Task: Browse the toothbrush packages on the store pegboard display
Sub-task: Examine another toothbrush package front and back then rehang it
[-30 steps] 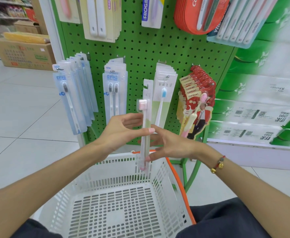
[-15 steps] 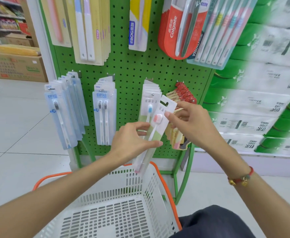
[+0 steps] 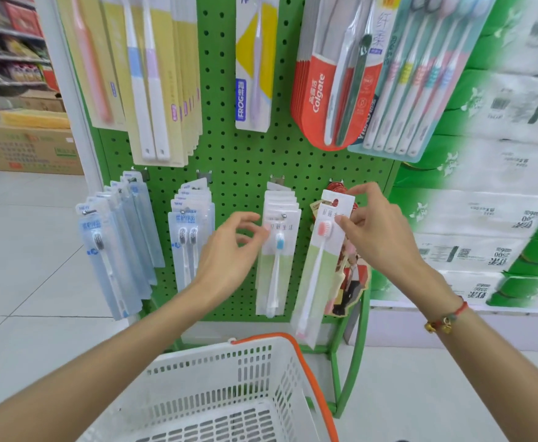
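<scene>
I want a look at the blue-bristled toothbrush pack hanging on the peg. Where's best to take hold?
Pinch the blue toothbrush pack by its flat card top just under the peg, coming from the front-left where the left hand hovers; it probably slides forward off the hook.

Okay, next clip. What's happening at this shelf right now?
A person stands at a green pegboard hung with toothbrush packages. Their right hand pinches the top of a pink toothbrush package, holding it up by the red packs on the rightmost hook. Their left hand, fingers loosely curled, reaches toward the hanging blue toothbrush packages and holds nothing. A white shopping basket sits below.
</scene>
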{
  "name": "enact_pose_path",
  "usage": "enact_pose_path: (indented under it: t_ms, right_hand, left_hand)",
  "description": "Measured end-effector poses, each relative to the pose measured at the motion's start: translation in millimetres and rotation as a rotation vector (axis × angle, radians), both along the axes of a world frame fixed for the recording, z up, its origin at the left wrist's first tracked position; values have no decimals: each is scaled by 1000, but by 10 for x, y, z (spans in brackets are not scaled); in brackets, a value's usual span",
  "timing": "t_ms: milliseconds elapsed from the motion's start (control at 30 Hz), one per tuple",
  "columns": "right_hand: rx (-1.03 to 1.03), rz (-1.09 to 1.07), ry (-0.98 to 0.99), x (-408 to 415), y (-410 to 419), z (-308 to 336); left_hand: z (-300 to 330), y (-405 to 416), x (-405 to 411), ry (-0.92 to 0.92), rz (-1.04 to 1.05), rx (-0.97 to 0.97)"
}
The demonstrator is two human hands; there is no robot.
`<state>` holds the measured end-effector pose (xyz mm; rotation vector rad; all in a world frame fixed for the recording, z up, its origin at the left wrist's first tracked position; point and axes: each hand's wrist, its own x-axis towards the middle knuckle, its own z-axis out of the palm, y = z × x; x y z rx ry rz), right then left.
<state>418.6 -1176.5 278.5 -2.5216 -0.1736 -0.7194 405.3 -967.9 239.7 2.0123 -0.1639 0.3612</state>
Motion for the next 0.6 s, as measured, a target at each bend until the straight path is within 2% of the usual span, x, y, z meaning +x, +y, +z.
enact_pose_path:
  t_ms: [167,367,467,600]
  right_hand:
    - [-66,-43,25,405,1,49]
    - [-169,-47,106,827,133,207]
    - [-249,-48,192,1016,205,263]
    - [-314,7,270,1238,307,263]
  left_hand:
    - [181,49,417,-10,24,-71]
    - [454,-62,917,104,2,-110]
    - [539,-79,1152,164,-33,-41]
    - [553,-63,1399,245,-97,152]
